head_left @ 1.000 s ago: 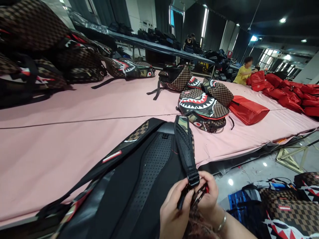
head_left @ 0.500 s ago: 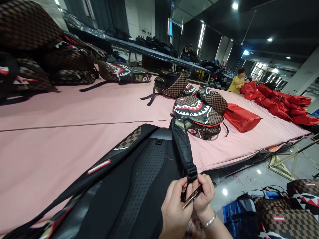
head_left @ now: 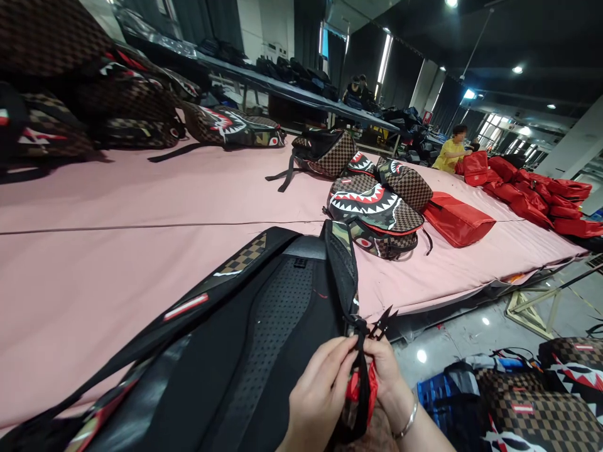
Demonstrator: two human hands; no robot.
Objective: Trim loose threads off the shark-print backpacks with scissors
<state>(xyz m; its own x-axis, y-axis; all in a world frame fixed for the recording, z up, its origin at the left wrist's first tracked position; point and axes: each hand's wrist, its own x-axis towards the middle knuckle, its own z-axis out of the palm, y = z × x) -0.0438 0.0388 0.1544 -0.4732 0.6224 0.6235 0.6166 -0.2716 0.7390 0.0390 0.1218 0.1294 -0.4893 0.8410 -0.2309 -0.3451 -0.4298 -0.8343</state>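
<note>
A black backpack lies back panel up on the pink table, its shoulder straps toward me. At its right side, my left hand pinches the black webbing strap just below the strap's buckle. My right hand, with a bracelet on the wrist, is closed beside it. Small dark thread snips stick out upward from the right hand, blades apart. Its fingertips also meet the webbing. Red fabric shows behind the strap between the hands.
On the pink table sit shark-mouth checkered backpacks and a red bag. More bags are piled at left. A person in yellow stands by red bags. Checkered bags are at lower right.
The snips have turned from pointing down-left across the fingers to pointing up. Both hands have moved slightly down along the strap, and red fabric has come into view between them.
</note>
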